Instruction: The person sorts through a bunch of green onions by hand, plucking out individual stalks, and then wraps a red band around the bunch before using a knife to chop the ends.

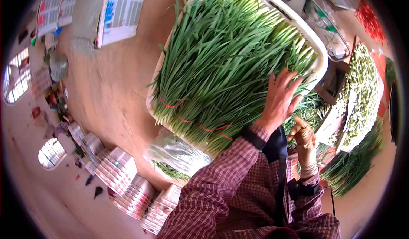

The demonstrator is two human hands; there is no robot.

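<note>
Around: we see printed stacks (115, 168) lower L, clear plastic bag (177, 151) by the crate's near side, pale green pieces (365, 89) piled R.
Edges/room: white crate (322, 60) has a raised rim; brown surface (106, 81) stretches L.
Greens (221, 55): in crate, long leaves, bunched w/ red ties (206, 129).
L hand (277, 104): fingers spread, over greens' R side.
R hand (303, 137): fingers part-curled; we can't tell if gripping.

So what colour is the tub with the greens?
The tub is white; the head view shows it.
</note>
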